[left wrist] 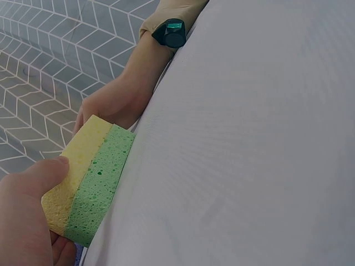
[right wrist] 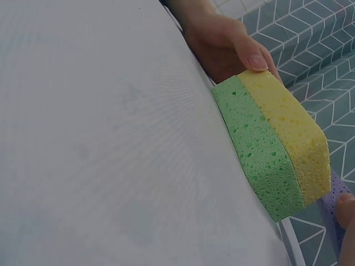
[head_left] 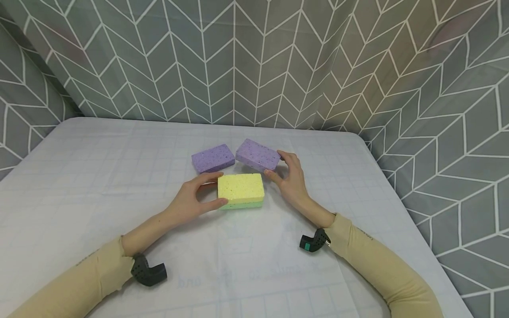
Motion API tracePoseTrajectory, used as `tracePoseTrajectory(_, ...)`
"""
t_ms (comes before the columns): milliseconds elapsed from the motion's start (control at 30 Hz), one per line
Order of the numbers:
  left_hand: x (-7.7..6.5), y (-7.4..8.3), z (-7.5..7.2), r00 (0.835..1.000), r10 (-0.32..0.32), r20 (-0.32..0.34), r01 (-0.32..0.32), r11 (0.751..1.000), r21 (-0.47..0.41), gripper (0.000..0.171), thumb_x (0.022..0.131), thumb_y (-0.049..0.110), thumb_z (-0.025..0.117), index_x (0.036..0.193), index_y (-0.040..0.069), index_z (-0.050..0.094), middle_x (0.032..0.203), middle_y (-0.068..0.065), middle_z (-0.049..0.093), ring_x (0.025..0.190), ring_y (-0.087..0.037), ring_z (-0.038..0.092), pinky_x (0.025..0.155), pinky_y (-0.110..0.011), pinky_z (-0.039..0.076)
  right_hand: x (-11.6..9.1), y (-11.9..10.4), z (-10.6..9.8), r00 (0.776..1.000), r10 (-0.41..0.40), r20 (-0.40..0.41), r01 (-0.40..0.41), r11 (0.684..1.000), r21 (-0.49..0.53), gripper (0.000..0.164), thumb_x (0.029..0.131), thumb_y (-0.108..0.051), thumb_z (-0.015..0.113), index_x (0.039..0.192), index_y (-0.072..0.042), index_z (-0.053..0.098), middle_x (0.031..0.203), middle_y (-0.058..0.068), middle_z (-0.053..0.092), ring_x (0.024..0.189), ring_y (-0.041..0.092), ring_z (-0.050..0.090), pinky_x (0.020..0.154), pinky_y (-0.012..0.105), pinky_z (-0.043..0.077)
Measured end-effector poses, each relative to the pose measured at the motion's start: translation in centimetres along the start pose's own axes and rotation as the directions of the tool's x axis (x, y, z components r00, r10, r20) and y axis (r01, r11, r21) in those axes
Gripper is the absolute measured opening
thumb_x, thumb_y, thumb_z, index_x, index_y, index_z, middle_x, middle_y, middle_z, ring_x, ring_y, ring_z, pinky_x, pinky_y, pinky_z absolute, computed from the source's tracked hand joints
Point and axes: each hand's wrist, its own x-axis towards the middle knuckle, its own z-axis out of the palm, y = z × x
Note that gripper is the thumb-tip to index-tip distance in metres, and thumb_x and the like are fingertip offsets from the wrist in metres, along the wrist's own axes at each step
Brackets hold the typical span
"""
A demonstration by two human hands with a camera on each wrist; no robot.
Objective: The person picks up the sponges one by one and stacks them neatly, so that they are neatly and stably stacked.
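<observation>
My left hand point(head_left: 190, 199) holds the yellow sponge point(head_left: 241, 187) by its left end, thumb at the front and fingers behind. A green sponge point(left wrist: 102, 183) lies directly under the yellow one, the two forming a flush stack. Behind and to the right, my right hand point(head_left: 293, 184) pinches a purple sponge point(head_left: 256, 154) between thumb and fingers at its right end; this sponge sits at a slant. In the right wrist view only a strip of purple sponge point(right wrist: 334, 208) shows beside the thumb. Another purple sponge point(head_left: 213, 158) lies on the table just left of the held one.
A white cloth with faint printed lines covers the table point(head_left: 99, 176). Grey curtains point(head_left: 246, 62) with a white chevron pattern hang behind the table's far edge and along the sides. Each wrist carries a small black camera point(head_left: 149, 270).
</observation>
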Motion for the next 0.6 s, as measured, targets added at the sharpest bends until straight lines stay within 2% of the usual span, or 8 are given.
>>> tracePoseTrajectory(233,0.00,-0.04,0.00,1.000,0.011,-0.001,-0.011,1.000,-0.006,0.071,0.082,0.019,0.084,0.143,0.005,0.051,0.141,-0.009,0.057,0.129,-0.026,0.056,0.112,-0.038,0.046,0.00,0.21,0.08,1.000,-0.017,0.001,0.017,1.000,0.006,0.066,0.089,-0.022,0.076,0.144,-0.003,0.046,0.136,0.014,0.049,0.131,0.031,0.043,0.116,0.052,0.032)
tracePoseTrajectory(600,0.07,-0.16,0.01,1.000,0.011,-0.002,-0.011,1.000,-0.020,0.071,0.082,0.018,0.084,0.143,0.004,0.051,0.140,-0.009,0.057,0.129,-0.026,0.056,0.112,-0.039,0.046,-0.03,0.10,0.04,0.998,-0.056,0.007,0.056,0.998,0.020,0.067,0.088,-0.021,0.077,0.144,-0.002,0.047,0.135,0.015,0.049,0.129,0.033,0.044,0.114,0.052,0.034)
